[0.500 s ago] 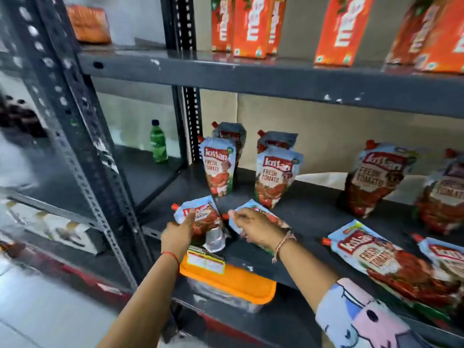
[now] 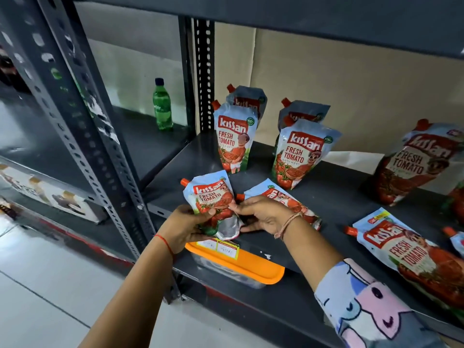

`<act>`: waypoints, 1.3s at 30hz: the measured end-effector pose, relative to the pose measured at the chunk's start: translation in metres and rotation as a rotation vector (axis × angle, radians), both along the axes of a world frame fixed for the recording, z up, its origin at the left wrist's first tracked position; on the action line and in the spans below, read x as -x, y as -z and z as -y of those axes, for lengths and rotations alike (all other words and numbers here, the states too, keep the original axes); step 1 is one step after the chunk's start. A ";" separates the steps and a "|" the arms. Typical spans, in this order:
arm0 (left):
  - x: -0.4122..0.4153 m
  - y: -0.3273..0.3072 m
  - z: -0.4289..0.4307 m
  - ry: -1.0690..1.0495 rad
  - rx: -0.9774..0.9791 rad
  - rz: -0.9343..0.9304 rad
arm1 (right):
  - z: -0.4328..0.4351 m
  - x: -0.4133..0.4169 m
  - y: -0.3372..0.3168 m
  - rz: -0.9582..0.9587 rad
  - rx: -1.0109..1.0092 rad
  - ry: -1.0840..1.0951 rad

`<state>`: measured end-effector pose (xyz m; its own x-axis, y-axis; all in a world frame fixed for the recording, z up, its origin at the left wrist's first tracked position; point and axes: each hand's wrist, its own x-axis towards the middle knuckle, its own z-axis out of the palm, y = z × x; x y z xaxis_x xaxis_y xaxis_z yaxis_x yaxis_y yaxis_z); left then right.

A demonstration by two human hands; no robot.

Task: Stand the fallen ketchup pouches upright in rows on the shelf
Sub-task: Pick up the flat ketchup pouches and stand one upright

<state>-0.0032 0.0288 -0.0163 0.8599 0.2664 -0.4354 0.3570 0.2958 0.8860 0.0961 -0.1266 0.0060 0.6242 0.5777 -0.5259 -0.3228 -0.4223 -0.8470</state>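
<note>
Dark grey metal shelf [image 2: 313,197]: both hands clasp one soft red-and-blue ketchup pouch [image 2: 211,197] at near left. Left hand [image 2: 187,228] supports its floppy silver base; right hand [image 2: 261,216] pinches its side. Pouch likely sags; hold low.

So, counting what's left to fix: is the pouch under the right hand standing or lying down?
Lying down. The pouch lies flat on the shelf, and the right hand rests across it.

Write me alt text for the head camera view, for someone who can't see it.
A person's left hand and right hand hold a Kissan ketchup pouch at the front of a dark metal shelf. Another pouch lies flat beside it, four pouches stand behind, and more lie fallen to the right.
</note>
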 end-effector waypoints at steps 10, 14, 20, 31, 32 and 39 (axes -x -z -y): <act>-0.028 -0.013 -0.010 -0.006 -0.351 0.387 | -0.019 0.008 0.009 0.643 -0.039 0.245; -0.038 0.004 -0.009 0.082 -0.338 0.359 | -0.016 0.024 0.022 0.871 0.040 0.303; -0.041 0.012 -0.014 0.165 -0.303 0.288 | -0.016 0.027 0.033 0.888 0.052 0.332; 0.006 0.021 0.038 -0.561 -0.581 0.232 | 0.058 0.015 -0.027 1.199 0.246 0.376; 0.009 0.017 0.056 -0.506 -0.543 0.229 | 0.073 -0.001 -0.032 1.138 0.397 0.310; -0.037 0.000 0.139 0.020 0.209 -0.096 | 0.102 -0.043 -0.003 0.389 0.388 0.011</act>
